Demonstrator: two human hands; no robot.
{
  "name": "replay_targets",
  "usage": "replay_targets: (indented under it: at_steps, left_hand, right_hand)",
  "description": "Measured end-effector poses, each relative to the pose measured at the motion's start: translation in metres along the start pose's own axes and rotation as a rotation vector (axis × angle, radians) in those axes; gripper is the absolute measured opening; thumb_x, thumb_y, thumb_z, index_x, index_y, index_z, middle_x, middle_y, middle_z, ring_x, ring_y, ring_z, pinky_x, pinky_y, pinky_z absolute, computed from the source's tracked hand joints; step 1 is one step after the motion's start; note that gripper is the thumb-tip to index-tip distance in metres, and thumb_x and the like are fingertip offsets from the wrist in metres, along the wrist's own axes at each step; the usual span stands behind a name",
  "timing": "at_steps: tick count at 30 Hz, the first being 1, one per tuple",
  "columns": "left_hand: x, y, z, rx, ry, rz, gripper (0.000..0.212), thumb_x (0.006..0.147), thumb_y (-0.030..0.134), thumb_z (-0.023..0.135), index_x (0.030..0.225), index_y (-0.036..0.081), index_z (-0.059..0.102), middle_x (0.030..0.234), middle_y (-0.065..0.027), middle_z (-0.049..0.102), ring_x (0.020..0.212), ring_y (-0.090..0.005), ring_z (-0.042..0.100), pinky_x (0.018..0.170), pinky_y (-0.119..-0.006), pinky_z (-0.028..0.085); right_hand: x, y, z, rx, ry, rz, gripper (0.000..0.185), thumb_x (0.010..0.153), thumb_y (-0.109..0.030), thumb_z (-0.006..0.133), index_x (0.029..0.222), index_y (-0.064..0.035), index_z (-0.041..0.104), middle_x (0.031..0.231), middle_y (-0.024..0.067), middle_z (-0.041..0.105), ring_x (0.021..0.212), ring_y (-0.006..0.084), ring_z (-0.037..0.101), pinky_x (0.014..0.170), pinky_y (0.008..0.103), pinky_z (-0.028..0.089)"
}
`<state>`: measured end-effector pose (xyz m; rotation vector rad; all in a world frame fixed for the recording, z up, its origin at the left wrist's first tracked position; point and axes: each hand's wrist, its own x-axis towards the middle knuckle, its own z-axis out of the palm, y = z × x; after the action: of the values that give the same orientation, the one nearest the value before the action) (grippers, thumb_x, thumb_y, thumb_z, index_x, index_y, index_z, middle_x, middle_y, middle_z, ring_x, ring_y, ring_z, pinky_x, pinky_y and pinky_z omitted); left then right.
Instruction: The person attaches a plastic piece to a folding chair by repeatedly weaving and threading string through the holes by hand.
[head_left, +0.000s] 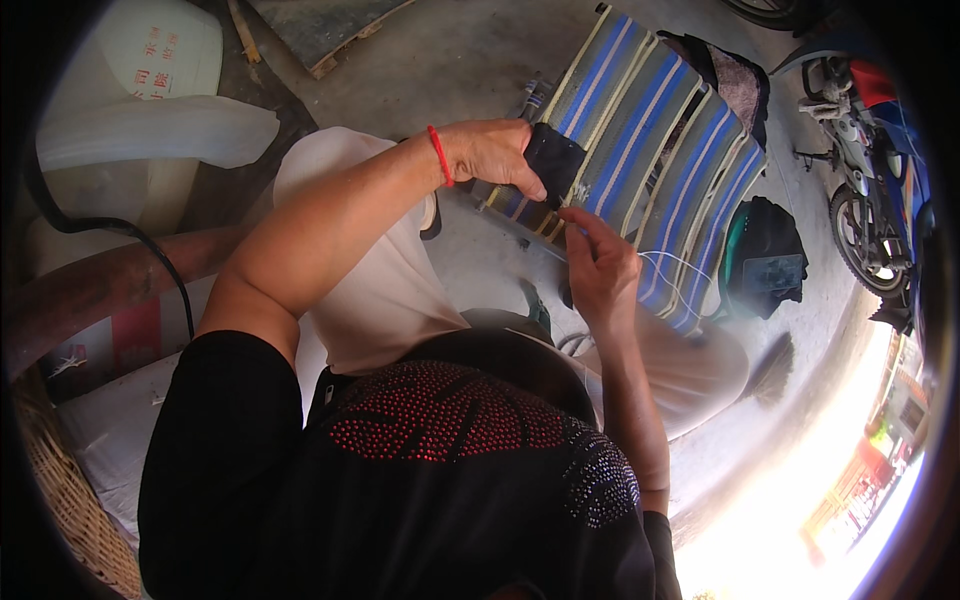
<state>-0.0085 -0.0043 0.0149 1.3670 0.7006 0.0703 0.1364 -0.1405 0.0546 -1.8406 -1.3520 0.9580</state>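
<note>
Striped woven fabric (637, 112) in blue, grey and cream stretches before me on what looks like a folding frame. A black cloth patch (556, 161) lies at its near left edge. My left hand (499, 156), with a red cord at the wrist, grips that patch, thumb on top and fingers partly hidden. Close to the patch's lower corner, my right hand (604, 259) has thumb and index finger nearly together; whether something thin is between them is unclear. Pale frayed threads (579, 193) stick up there. White thread (679, 259) loops from beside my right hand over the stripes.
A black bag (772, 232) with a flat dark rectangle on it stands right of the fabric. Farther right is a motorcycle (862, 180). A whitish plastic container (172, 52) bearing red writing stands at upper left, near a flat board (322, 26). A wicker basket (71, 495) sits lower left.
</note>
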Motion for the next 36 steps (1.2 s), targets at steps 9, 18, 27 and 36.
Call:
replay_targets:
  at_steps: [9, 18, 27, 36]
  left_hand:
    - [0.006, -0.016, 0.003, -0.047, 0.141, 0.068, 0.020, 0.059, 0.011, 0.070, 0.068, -0.004, 0.060, 0.061, -0.0045, 0.056, 0.055, -0.0112, 0.049, 0.052, -0.026, 0.040]
    - [-0.001, -0.007, 0.005, 0.074, 0.199, 0.062, 0.020, 0.059, 0.011, 0.069, 0.063, -0.004, 0.057, 0.057, -0.0053, 0.051, 0.052, -0.0123, 0.046, 0.049, -0.029, 0.038]
    - [-0.022, 0.021, 0.006, 0.133, 0.169, 0.060, 0.023, 0.058, 0.013, 0.071, 0.063, -0.003, 0.055, 0.057, -0.0020, 0.049, 0.053, -0.0086, 0.043, 0.048, -0.027, 0.036]
    - [-0.012, 0.009, 0.007, 0.076, 0.148, 0.068, 0.020, 0.059, 0.011, 0.070, 0.055, 0.000, 0.054, 0.050, 0.0018, 0.044, 0.047, -0.0071, 0.038, 0.042, -0.027, 0.032]
  right_hand:
    - [0.008, -0.003, 0.005, 0.022, -0.038, 0.114, 0.016, 0.077, -0.010, 0.051, 0.084, 0.0005, 0.061, 0.053, 0.0036, 0.052, 0.048, 0.0057, 0.043, 0.046, 0.0237, 0.037]
    - [0.006, 0.010, 0.014, 0.432, 0.036, 0.396, 0.018, 0.078, -0.013, 0.054, 0.085, 0.0029, 0.061, 0.069, 0.0003, 0.058, 0.059, 0.0048, 0.046, 0.053, 0.0204, 0.037]
    - [-0.012, -0.004, 0.003, -0.032, 0.030, 0.045, 0.016, 0.080, -0.013, 0.052, 0.091, -0.0057, 0.062, 0.051, -0.0043, 0.046, 0.048, 0.0024, 0.036, 0.045, 0.0199, 0.031]
    - [-0.001, 0.001, 0.008, -0.039, 0.026, 0.039, 0.017, 0.081, -0.010, 0.049, 0.091, -0.0053, 0.061, 0.050, -0.0049, 0.039, 0.047, 0.0026, 0.033, 0.044, 0.0210, 0.028]
